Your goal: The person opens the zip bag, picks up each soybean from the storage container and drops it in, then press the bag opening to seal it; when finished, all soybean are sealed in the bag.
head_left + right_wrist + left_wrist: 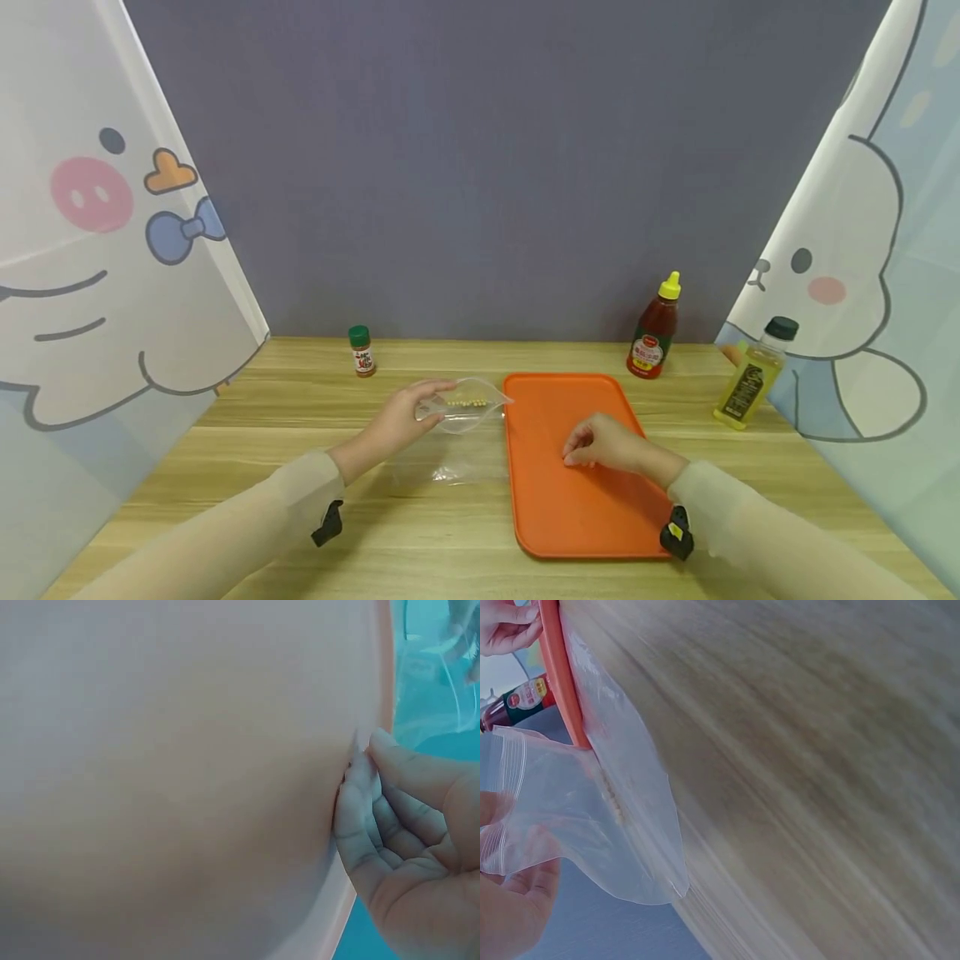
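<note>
My left hand (405, 417) pinches the rim of a clear zip bag (562, 802) between thumb and fingers. The bag stands with its mouth spread apart beside the tray, and several small pale-yellow bean-like pieces (467, 403) lie inside it. Over the orange tray (555, 525) my right hand (611, 446) reaches down, its fingers curled. In the right wrist view, the thumb and index fingertips (381, 739) come together close to the tray surface. No object shows between them, though a very small one could be hidden there.
A small green-capped spice jar (362, 352) stands at the back left. Behind the tray is a red sauce bottle with a yellow cap (651, 337), and an oil bottle (750, 379) stands to the right. A grey panel (465, 167) closes off the table's back.
</note>
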The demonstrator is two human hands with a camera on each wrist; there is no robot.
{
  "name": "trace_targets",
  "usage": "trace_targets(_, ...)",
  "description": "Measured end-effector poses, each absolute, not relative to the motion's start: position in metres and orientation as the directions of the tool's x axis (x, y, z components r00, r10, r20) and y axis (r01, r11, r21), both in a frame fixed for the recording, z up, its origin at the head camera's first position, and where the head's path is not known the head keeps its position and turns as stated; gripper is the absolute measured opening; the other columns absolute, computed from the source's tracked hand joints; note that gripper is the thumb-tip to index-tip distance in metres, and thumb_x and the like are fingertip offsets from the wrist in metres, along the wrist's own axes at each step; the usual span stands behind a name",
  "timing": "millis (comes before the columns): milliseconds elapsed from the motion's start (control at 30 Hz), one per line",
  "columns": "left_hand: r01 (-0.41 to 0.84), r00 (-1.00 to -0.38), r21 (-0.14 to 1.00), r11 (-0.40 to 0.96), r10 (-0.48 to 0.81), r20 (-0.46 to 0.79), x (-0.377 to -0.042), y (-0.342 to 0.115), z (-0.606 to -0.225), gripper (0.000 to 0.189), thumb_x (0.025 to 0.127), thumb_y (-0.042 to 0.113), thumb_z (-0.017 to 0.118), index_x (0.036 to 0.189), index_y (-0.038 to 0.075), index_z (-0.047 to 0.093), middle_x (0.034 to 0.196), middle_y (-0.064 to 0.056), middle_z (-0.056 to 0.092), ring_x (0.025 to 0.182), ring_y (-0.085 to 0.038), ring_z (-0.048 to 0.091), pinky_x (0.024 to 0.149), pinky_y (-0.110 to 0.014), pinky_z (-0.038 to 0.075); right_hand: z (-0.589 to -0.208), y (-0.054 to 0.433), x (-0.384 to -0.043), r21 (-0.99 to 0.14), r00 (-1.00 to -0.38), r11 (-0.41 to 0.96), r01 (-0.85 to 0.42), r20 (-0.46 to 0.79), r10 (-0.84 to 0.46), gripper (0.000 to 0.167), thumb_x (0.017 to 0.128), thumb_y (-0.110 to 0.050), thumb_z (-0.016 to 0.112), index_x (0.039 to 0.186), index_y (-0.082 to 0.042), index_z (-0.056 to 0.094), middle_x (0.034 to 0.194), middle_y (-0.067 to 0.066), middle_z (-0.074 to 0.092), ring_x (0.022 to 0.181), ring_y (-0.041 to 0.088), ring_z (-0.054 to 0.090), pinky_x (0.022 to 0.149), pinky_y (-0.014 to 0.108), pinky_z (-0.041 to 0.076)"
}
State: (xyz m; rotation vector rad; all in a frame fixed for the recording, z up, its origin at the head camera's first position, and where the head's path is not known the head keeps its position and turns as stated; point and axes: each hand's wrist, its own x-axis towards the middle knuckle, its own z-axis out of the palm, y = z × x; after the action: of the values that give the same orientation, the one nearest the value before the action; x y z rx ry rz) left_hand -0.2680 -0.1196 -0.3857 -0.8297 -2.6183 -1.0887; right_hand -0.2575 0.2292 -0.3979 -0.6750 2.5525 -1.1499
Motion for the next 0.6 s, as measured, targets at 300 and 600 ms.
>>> trace_targets(300, 0.549, -0.835, 0.599, 0.583, 0.417, 0.359, -0.267, -0.118, -0.384, 0.051, 0.083, -0.001, 0.071, 0.132, 0.009, 0.058, 0.136, -0.01, 0.058, 0.105, -0.026, 0.064, 0.087, -0.04, 0.057, -0.389, 0.226, -0.261, -0.811, -0.864, 0.521, -0.268, -0.037, -0.503, 0.01, 0.088, 0.001, 0.065, 0.092, 0.009, 0.067, 0.076, 0.015, 0.069, 0.064, 0.015, 0.059, 0.053, 0.027, 0.054)
trace_targets(600, 0.55, -0.834, 0.598, 0.583, 0.419, 0.359, -0.266, -0.118, -0.383, 0.051, 0.084, -0.001, 0.07, 0.132, 0.008, 0.058, 0.134, -0.01, 0.059, 0.105, -0.027, 0.064, 0.084, -0.039, 0.057, -0.365, 0.207, -0.268, -0.859, -0.897, 0.463, -0.219, -0.009, -0.441, 0.022, 0.088, -0.008, 0.069, 0.102, 0.008, 0.067, 0.091, 0.015, 0.072, 0.076, 0.018, 0.065, 0.075, 0.045, 0.059)
